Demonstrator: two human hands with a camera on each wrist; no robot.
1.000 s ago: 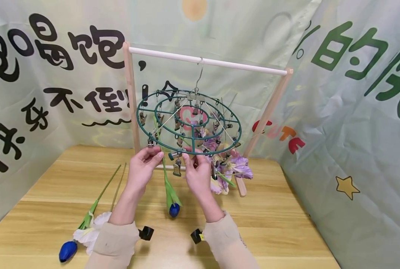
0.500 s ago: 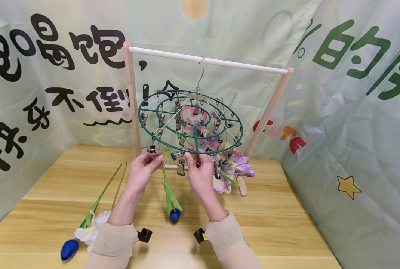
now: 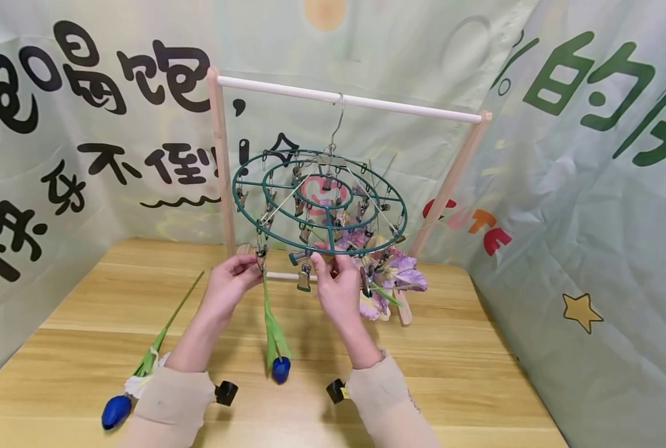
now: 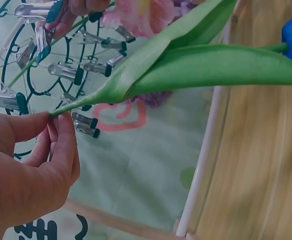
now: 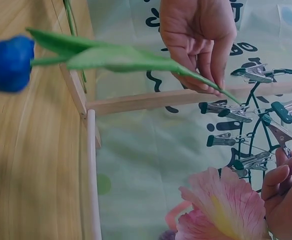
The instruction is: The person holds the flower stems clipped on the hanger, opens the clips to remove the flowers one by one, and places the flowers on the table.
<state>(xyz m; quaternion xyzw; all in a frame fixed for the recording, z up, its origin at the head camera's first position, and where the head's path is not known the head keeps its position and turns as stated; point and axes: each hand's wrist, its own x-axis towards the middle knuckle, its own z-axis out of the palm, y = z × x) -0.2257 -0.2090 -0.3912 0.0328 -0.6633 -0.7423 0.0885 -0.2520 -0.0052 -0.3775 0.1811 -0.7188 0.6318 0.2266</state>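
A round green clip hanger [image 3: 330,230] with several metal clips hangs from the white rod [image 3: 411,108]. My left hand [image 3: 229,285] pinches the thin green stem of a blue tulip [image 3: 281,369] between thumb and fingers, near a clip [image 3: 262,251] at the hanger's front left. The tulip's bloom points down; whether its stem end sits inside a clip cannot be told. My right hand [image 3: 338,287] is below the hanger's front rim. In the right wrist view its thumb and finger pinch a metal clip [image 5: 280,132] with green tips.
Purple and pink flowers [image 3: 403,274] hang at the hanger's right. Wooden posts [image 3: 221,155] stand on both sides. On the table at left lie another blue tulip [image 3: 116,412] and a white flower [image 3: 136,386], partly behind my left sleeve. Printed cloth surrounds the table.
My left hand has moved slightly left and down with the tulip, and its stem now lies by the front left clip. The right hand stays near the front rim, shifted slightly right.
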